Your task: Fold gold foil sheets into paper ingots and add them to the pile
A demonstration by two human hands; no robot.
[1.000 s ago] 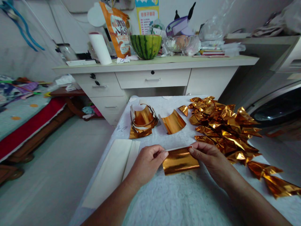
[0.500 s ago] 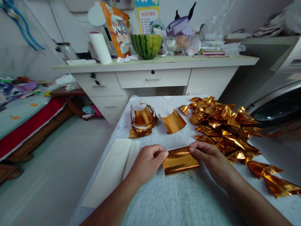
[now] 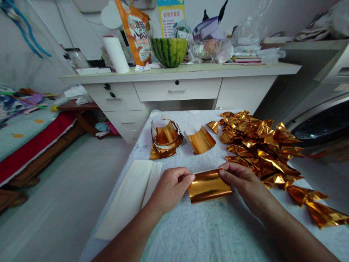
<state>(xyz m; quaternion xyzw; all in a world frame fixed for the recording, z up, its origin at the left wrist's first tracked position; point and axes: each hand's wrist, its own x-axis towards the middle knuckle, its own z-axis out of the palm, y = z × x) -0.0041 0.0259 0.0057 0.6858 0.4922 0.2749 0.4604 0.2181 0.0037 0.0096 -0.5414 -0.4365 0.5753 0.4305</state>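
Between my two hands is a sheet of gold foil paper [image 3: 209, 186], its shiny side up and its lower edge curling. My left hand [image 3: 174, 187] pinches the upper left corner between thumb and fingers. At the upper right corner, my right hand [image 3: 238, 178] grips with its thumb on top. Beyond them lies a single curved gold sheet [image 3: 202, 141]. Left of that sits a curled stack of gold sheets [image 3: 167, 136] with pale undersides. To the right spreads a heap of folded gold foil pieces [image 3: 256, 140], crimped and pointed.
Folded white paper [image 3: 127, 196] lies along the left side of the cloth-covered table [image 3: 191, 233]. Behind stands a white desk [image 3: 177, 89] bearing half a watermelon [image 3: 169, 52], an orange snack bag [image 3: 136, 34] and a paper roll [image 3: 116, 54]. A washing machine [image 3: 327, 87] is at right.
Almost nothing differs. Both hands keep their hold on the gold sheet, and the view has shifted very slightly.
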